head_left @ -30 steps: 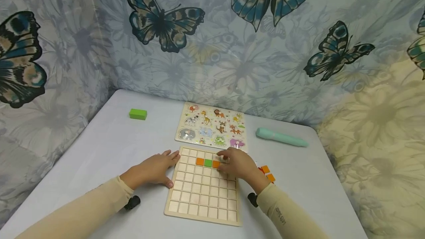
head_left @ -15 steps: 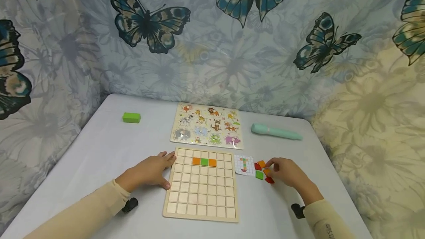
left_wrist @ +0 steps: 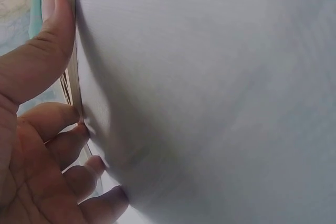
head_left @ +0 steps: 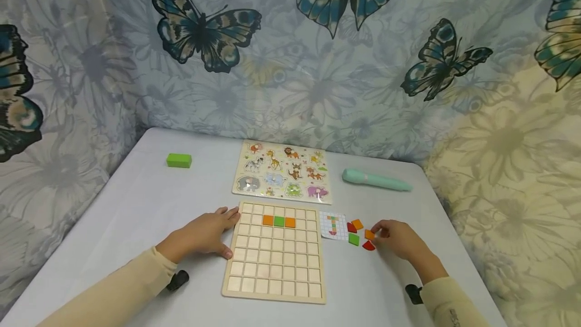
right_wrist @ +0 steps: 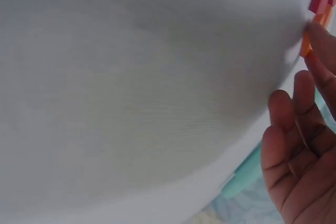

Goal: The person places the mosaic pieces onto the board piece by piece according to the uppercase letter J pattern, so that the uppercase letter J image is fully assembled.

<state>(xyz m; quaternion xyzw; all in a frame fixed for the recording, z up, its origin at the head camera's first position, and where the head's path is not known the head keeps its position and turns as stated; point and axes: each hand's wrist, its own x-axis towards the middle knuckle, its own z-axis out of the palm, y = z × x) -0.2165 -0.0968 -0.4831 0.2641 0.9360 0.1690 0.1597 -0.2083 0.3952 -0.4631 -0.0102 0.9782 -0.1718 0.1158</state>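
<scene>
A wooden grid board (head_left: 272,269) lies flat on the table with an orange, a green and an orange square tile (head_left: 279,221) side by side in one row. My left hand (head_left: 201,236) rests at its left edge, thumb and fingertips touching the rim, as the left wrist view also shows. My right hand (head_left: 401,240) is at the right, its thumb and index finger pinching the edge of a loose orange tile (head_left: 369,234). Around that tile lie another orange tile (head_left: 357,224), a green tile (head_left: 354,239) and two red rounded pieces (head_left: 368,246).
A pattern card (head_left: 333,226) with a small coloured figure lies against the board's right side. Behind the board is an animal puzzle (head_left: 282,171). A mint-green stick-like object (head_left: 376,179) lies at the back right, a green block (head_left: 179,160) at the back left.
My right hand has left the board and moved right to the loose tiles, uncovering the card. In the last half second it shifted slightly at the orange tile. My left hand stays at the board.
</scene>
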